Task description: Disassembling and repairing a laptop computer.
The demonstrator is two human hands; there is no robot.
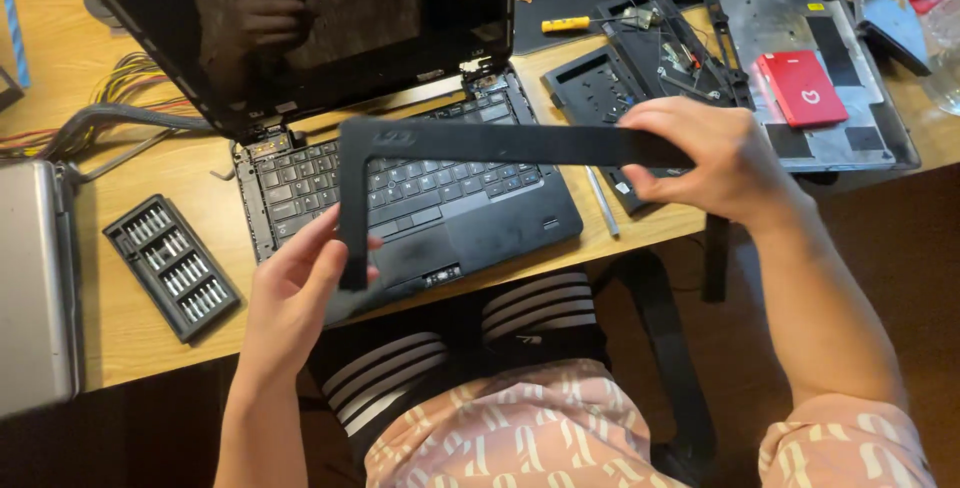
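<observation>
Black plastic bezel frame (pixel 480 143) showing matte black w/ faint embossed mark near its corner. Laptop (pixel 420 188) behind it showing black: dark glossy screen, black keys w/ pale lettering. Bit set (pixel 172 266) sitting in black tray w/ rows of silver bits. Screwdriver (pixel 566 24) showing yellow handle. Red drive (pixel 802 88) bearing white mark, lying on grey metal panel (pixel 780 18). Desk (pixel 140 348) showing light wood tone. Shorts (pixel 520 428) showing pink w/ white pattern.
</observation>
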